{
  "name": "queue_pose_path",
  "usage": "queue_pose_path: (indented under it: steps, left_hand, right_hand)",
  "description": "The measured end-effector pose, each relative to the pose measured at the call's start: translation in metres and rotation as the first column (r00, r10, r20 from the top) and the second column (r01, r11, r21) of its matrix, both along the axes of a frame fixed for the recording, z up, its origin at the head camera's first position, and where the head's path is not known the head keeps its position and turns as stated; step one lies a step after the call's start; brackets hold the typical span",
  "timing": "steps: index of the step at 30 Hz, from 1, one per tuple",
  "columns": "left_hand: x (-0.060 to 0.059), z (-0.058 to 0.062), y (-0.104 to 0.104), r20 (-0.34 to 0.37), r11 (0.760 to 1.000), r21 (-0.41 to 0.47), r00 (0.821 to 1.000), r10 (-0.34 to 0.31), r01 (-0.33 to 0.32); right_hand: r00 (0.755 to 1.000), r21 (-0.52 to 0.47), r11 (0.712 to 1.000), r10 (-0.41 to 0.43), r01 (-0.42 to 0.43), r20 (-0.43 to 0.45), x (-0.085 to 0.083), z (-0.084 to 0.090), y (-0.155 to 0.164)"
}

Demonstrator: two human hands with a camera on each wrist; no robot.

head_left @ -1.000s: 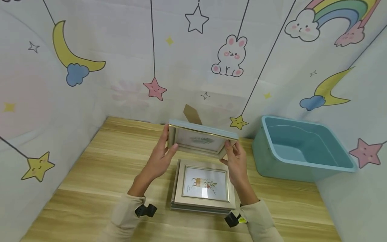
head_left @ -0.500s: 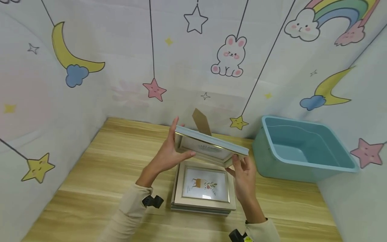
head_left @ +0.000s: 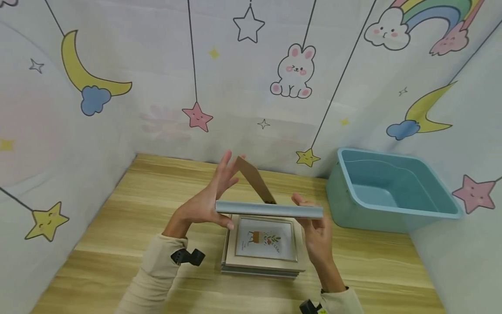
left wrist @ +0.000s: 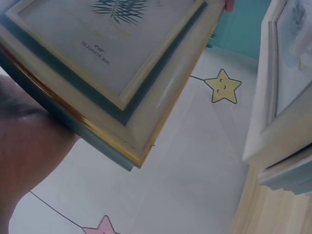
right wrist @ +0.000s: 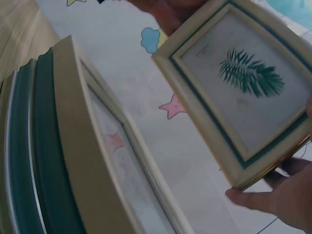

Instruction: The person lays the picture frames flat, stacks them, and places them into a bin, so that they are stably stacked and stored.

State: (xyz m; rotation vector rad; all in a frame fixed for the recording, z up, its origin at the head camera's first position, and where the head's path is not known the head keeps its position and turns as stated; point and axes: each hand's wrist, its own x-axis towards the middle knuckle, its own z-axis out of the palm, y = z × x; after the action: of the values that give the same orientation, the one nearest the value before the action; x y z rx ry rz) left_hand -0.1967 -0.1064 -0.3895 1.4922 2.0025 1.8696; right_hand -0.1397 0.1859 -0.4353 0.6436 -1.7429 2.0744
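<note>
A picture frame with a blue-grey edge is held in the air, tilted, its cardboard easel stand folded out behind. In the right wrist view its front shows a green leaf print. My right hand grips the frame's right end, fingers partly hidden behind it. At the left end, my left hand touches the frame with fingers spread upward and thumb stretched out below. Beneath lies a stack of frames, the top one bearing an orange pot-and-plant print.
A blue-green plastic tub stands at the back right of the wood-grain table. White cloth with cartoon prints walls in the back and both sides. Each wrist carries a small black camera.
The held frame has come down and nearer and tipped so its top edge faces me, hiding its front from the head view. My left fingers have loosened and spread; the stack stays put.
</note>
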Motion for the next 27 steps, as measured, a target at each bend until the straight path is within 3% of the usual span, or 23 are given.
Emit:
queue_pose_path:
  steps: [4,9,20,27]
  left_hand:
    - [0.005,0.007,0.001,-0.067,0.998,-0.052,0.998,0.017,-0.02]
    - [0.012,0.014,0.002,-0.079,0.993,-0.098,0.995,0.054,-0.062]
    - [0.021,0.009,0.001,-0.112,0.992,-0.066,0.989,0.098,-0.106]
    - [0.026,0.001,-0.002,-0.07,0.989,-0.007,0.987,0.145,-0.146]
  right_hand:
    - [0.991,-0.04,0.997,0.056,-0.062,-0.123,-0.002,-0.006,0.004]
    - [0.972,-0.114,0.988,0.08,-0.106,-0.219,-0.003,-0.007,0.008]
    - [0.964,-0.129,0.984,0.088,-0.123,-0.25,-0.003,-0.005,0.014]
    - [0.968,-0.115,0.991,0.035,-0.065,-0.249,-0.003,-0.006,0.017]
